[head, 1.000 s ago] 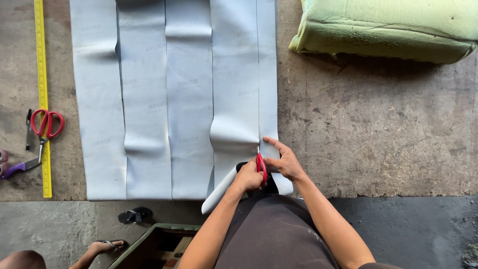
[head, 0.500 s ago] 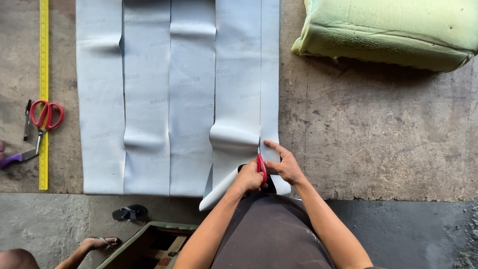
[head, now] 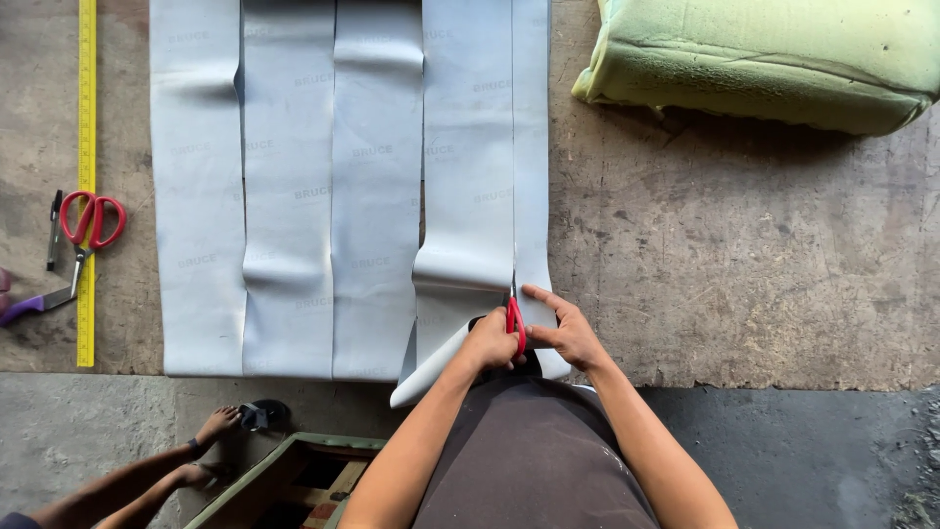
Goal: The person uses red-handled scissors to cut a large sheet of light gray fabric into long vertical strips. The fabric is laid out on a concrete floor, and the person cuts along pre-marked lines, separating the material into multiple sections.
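Left hand [head: 493, 342] is gripping red scissors [head: 514, 323] — blades cutting up a pale grey sheet [head: 377, 196]; right hand [head: 568, 331] is lying open, fingers pressing the sheet flat.

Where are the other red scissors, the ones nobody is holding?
In the head view, the spare red scissors lie at the far left on the worktable, across the yellow ruler, left of the pale grey sheet and beside a pen.

Green foam cushion [head: 774, 59], yellow measuring tape [head: 87, 176] — spare red-handled scissors [head: 86, 230] alongside.
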